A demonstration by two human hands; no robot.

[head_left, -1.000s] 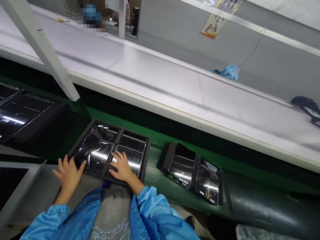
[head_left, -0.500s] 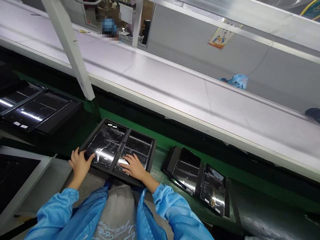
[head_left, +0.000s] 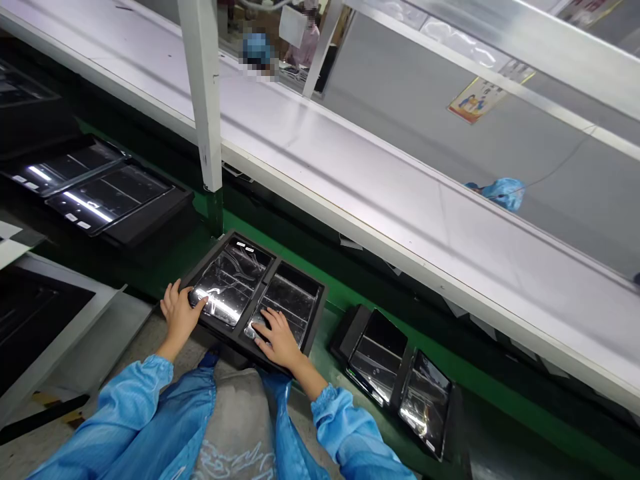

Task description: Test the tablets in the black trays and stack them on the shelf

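A black foam tray (head_left: 256, 283) lies in front of me with two glossy dark screen panels in its recesses. The left panel (head_left: 234, 273) has clear, wrinkled film on it and two small white labels at its far edge. Beside it is the right panel (head_left: 295, 293). At the tray's near left corner is my left hand (head_left: 181, 310), fingers spread along the edge and thumb over the left panel's corner. My right hand (head_left: 280, 340) rests open on the near part of the right panel, fingers apart. What lies under its palm is hidden.
More black trays with glossy panels stand on the green line to the left (head_left: 120, 190) and right (head_left: 425, 400). A long white shelf (head_left: 320, 163) runs behind, with a white post (head_left: 205, 100) before it. A grey-edged frame (head_left: 95, 313) is at near left. People in blue caps are beyond.
The view has swung left, so the scene sits further right in the picture. Both hands stay at nearly the same spots on the tray and panels.
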